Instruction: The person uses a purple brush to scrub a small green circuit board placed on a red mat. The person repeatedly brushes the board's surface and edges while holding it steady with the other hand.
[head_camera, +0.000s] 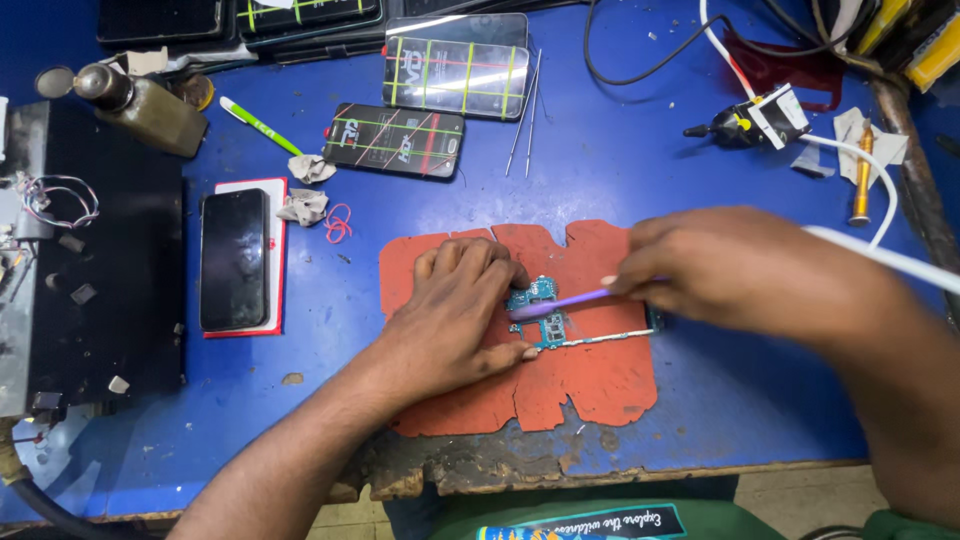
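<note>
Right now my left hand (455, 315) lies flat with its fingers spread, pinning the board (545, 312), whose long axis runs left to right; my right hand (735, 270), a little farther off, pinches a purple tool (560, 302) whose tip meets the board from the right. Both rest on an orange mat (600, 385) on the blue bench (640, 170), with phones (233, 258) well to the left.

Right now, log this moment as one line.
left hand: pins circuit board | right hand: holds purple tool, tip on board | under board: red mat
</note>
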